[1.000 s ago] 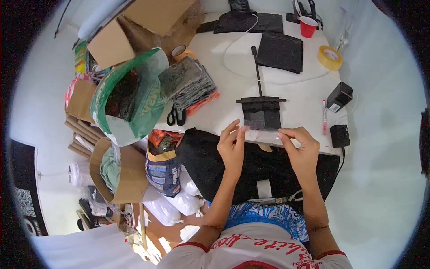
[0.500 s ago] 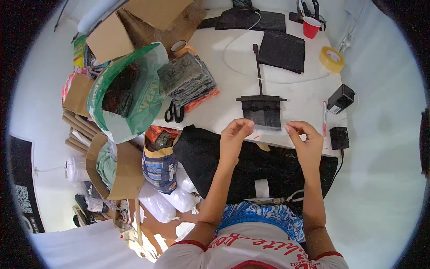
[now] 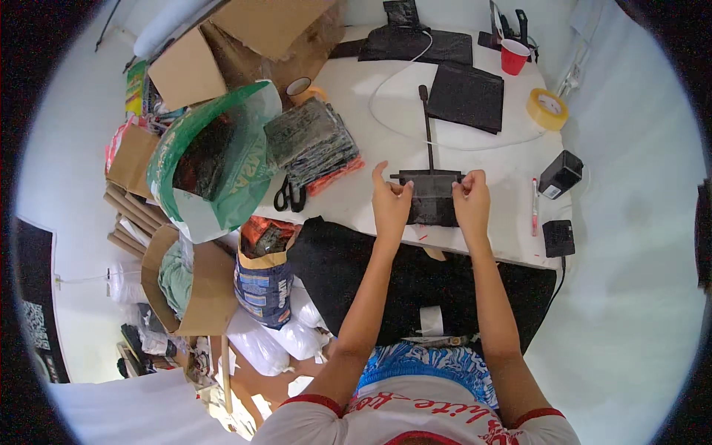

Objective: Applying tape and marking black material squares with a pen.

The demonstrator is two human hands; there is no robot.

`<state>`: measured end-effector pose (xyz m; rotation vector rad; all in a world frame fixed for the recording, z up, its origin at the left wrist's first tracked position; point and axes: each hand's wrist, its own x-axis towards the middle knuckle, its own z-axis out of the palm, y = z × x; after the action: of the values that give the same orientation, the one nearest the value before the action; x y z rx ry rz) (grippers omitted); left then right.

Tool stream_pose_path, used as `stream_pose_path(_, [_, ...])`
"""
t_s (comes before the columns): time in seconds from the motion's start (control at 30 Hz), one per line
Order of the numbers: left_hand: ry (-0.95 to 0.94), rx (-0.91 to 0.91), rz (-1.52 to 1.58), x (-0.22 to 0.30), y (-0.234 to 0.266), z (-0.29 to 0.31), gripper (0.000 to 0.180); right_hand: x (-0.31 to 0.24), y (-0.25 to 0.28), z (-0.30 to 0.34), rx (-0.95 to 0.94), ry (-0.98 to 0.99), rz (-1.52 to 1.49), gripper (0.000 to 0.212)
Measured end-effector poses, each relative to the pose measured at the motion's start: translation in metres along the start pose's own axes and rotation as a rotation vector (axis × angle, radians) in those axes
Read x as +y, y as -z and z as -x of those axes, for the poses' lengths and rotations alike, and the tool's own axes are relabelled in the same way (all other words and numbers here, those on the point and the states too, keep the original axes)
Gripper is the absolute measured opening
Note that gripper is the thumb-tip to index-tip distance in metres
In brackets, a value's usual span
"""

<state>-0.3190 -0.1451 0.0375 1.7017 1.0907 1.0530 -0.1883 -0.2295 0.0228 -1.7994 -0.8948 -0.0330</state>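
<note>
A flat black plastic sheet (image 3: 433, 213) lies near the front edge of the white table. A black T-shaped tool (image 3: 429, 141), with a long handle and a crossbar, reaches to its far edge. My left hand (image 3: 391, 211) is at the sheet's left edge, thumb against it and index finger raised apart. My right hand (image 3: 472, 204) pinches the right edge between thumb and index finger. A fold or band crosses the sheet between my thumbs. The fingertips partly cover both ends of the crossbar.
Left of the sheet are black scissors (image 3: 290, 195), a stack of dark plastic packets (image 3: 311, 137) and a green-white bag (image 3: 248, 196). On the right lie a red pen (image 3: 534, 208), black adapter boxes (image 3: 560, 174) and a tape roll (image 3: 547, 110). A white cable (image 3: 475, 148) crosses behind.
Both hands have moved away from me, from the sheet's near edge to its sides by the crossbar. The clear film stretched at the near edge no longer shows there. My left index finger has lifted.
</note>
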Motion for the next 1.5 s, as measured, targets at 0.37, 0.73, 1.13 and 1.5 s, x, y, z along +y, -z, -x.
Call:
stream_pose_path(0.37, [-0.037, -0.087, -0.064, -0.031, -0.013, -0.023, 0.022, 0.01, -0.021, -0.004, -0.018, -0.035, 0.244, 0.018])
stream_pose_path(0.73, [-0.326, -0.14, -0.453, -0.047, -0.019, -0.016, 0.022, 0.013, -0.022, 0.007, -0.079, 0.095, 0.455, 0.02])
stream_pose_path(1.13, [-0.367, 0.0, -0.749, -0.042, -0.012, 0.016, 0.03, 0.015, -0.013, 0.02, -0.005, 0.068, 0.571, 0.03])
stream_pose_path(1.5, [-0.511, -0.382, -0.512, -0.043, -0.034, 0.022, 0.044, 0.019, -0.026, 0.037, -0.393, 0.189, 0.444, 0.046])
